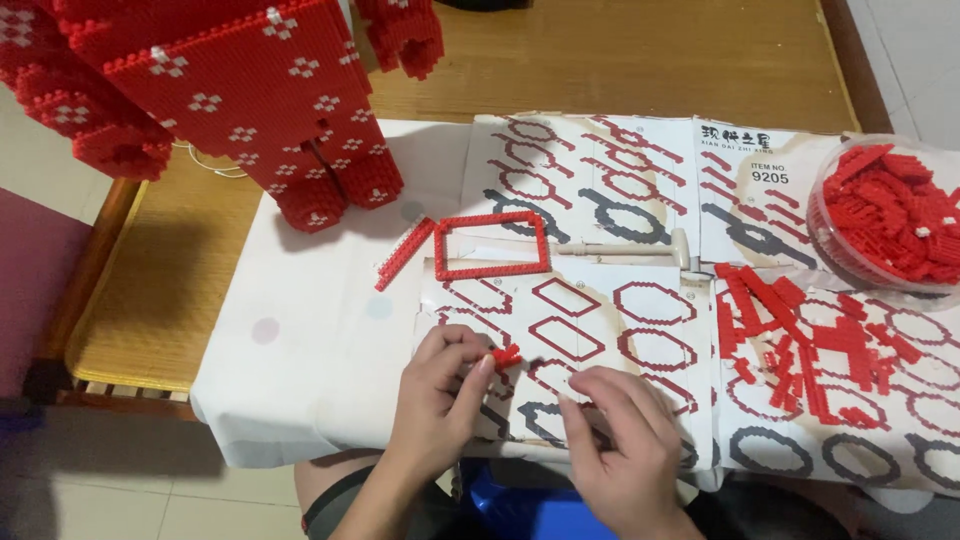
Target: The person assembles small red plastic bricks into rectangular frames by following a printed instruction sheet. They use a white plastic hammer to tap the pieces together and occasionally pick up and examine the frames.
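On the instruction sheet [600, 330], left hand [440, 395] pinches one red brick piece [505, 355]; right hand [625, 435] rests empty, half-curled.

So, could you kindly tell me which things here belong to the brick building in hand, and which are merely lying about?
In use:
- small red brick piece, pinched in left hand
- right hand resting on printed instruction sheets
- red rectangular brick frame
- loose red bricks
- clear round tub of red bricks

Lying about:
- large red and white brick model
- cream plastic tool
- woven mat
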